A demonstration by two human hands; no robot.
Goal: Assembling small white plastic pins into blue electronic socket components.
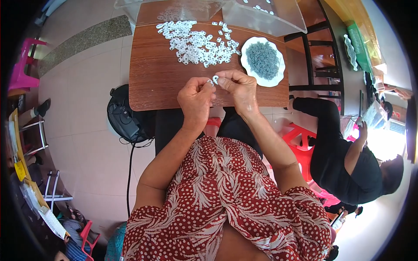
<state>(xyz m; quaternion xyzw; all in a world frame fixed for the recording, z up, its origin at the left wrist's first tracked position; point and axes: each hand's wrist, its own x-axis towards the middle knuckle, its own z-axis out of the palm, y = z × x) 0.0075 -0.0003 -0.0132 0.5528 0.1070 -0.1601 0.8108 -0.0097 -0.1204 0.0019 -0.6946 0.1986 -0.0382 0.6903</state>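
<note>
Hands: a small white ring (215, 79) is pinched between left hand (196, 99) and right hand (241, 89) over the wooden table (152, 82) | Stock: a large pile of white rings (198, 43) remains beyond | Plate of grey pins (263, 61) seems full | Progress: judged early.

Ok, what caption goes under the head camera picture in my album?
Both hands, left hand and right hand, pinch a small white ring over a table beside a ring pile.
</note>
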